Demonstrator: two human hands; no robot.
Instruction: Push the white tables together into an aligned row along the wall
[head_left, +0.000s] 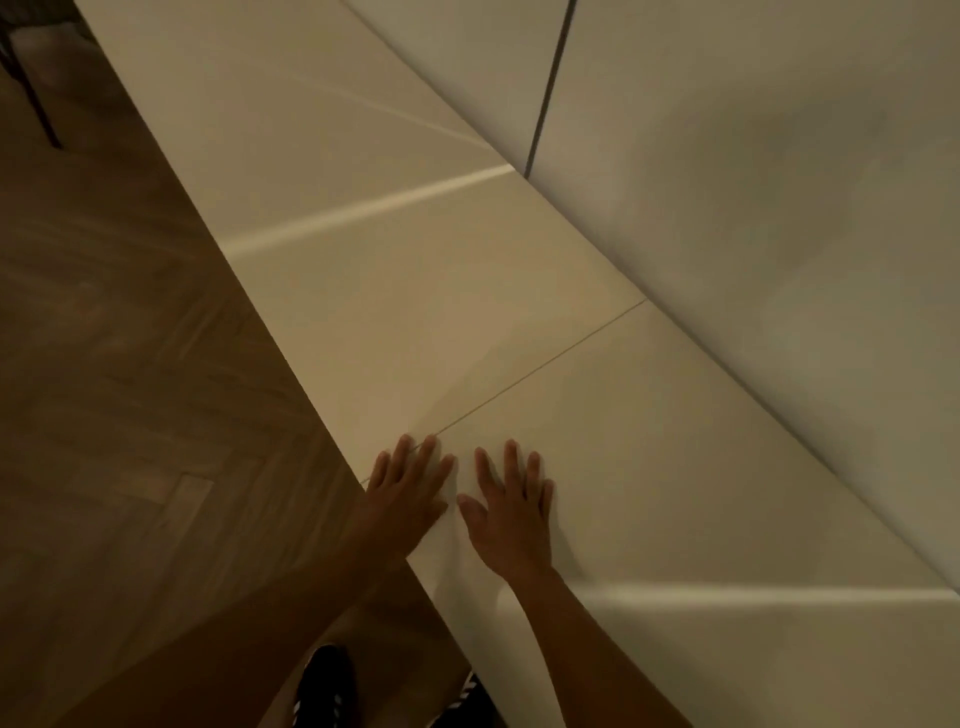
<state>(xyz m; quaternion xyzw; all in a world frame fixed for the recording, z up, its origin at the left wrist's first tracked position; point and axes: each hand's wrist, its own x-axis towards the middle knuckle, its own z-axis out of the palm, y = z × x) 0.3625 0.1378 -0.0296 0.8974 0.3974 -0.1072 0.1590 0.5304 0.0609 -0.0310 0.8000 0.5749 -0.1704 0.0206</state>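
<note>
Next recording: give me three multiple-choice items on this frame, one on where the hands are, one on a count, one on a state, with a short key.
1. Where do both hands rest?
A. on the white tabletop near its front edge
B. on the wall
C. on the floor

2. How many hands touch the tabletop?
A. none
B. one
C. two

3. How are the fingers held?
A. clenched in fists
B. spread flat, gripping nothing
C. curled round a table leg

Key: 1 A, the left hand and right hand lie on the white tabletop; 2 C, both palms are down; 3 B, the fingers are splayed on the surface.
</note>
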